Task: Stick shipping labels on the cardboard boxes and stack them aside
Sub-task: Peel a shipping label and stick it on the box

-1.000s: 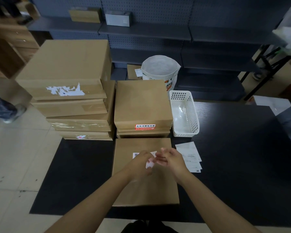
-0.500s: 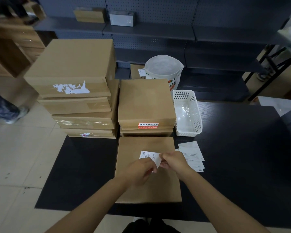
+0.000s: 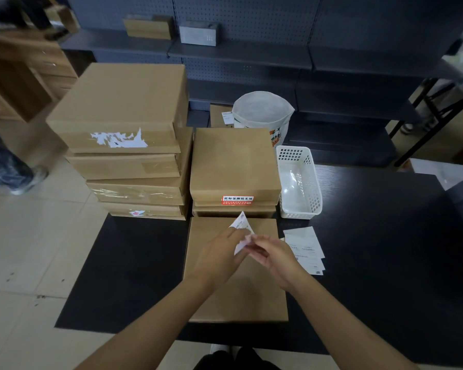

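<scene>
The black bench [image 3: 385,236] carries a tall stack of cardboard boxes [image 3: 129,145] at far left and a lower stack [image 3: 234,166] just beside it. One flat cardboard box [image 3: 233,295] lies nearest the person, touching the lower stack. A white basket [image 3: 300,182] stands right of that stack, with loose label sheets [image 3: 305,244] in front of it. Above the flat box, the left hand [image 3: 219,257] and right hand [image 3: 275,255] both pinch one shipping label [image 3: 241,227], its upper end curled upward.
</scene>
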